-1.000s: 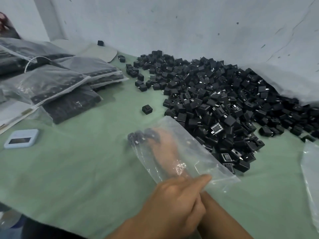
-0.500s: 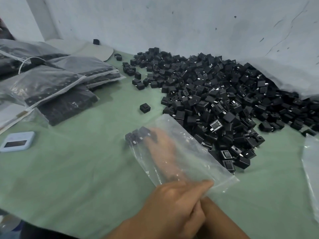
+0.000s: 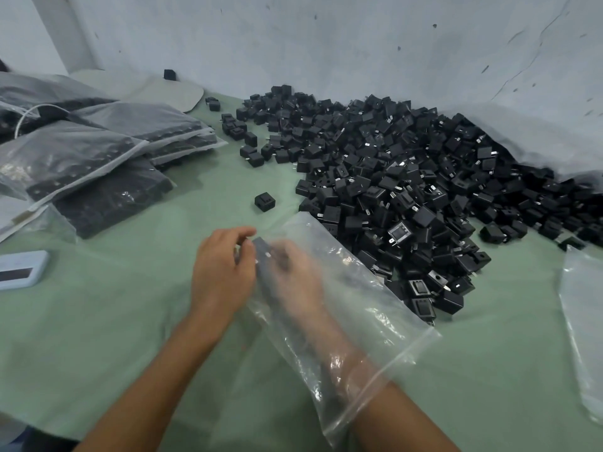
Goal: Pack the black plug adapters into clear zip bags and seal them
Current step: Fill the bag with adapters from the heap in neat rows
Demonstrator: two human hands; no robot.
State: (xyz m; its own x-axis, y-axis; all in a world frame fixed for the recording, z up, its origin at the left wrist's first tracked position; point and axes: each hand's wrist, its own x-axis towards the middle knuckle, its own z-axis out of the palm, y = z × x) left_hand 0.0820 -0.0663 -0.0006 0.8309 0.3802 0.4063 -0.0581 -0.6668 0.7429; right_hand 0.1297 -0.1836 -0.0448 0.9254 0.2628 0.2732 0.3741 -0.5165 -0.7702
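The fingers [image 3: 243, 238] of the left hand [image 3: 222, 272] curled against the closed end of the clear zip bag [image 3: 352, 298] from outside, pinching the film over the adapters in the bag [image 3: 266, 256]; the right hand [image 3: 293, 272] lay deep inside the bag, blurred, its fingers seemingly closed on those adapters, though I could not tell for sure; to pack well, it seemed wise to press the pieces flat into the corner in a row and hold the film taut; beyond, one stray adapter [image 3: 265, 202] sat apart on the green table [image 3: 114, 321]; the heap of black plug adapters [image 3: 408, 177] spread farther right; filled bags [image 3: 98, 164] lay far left.
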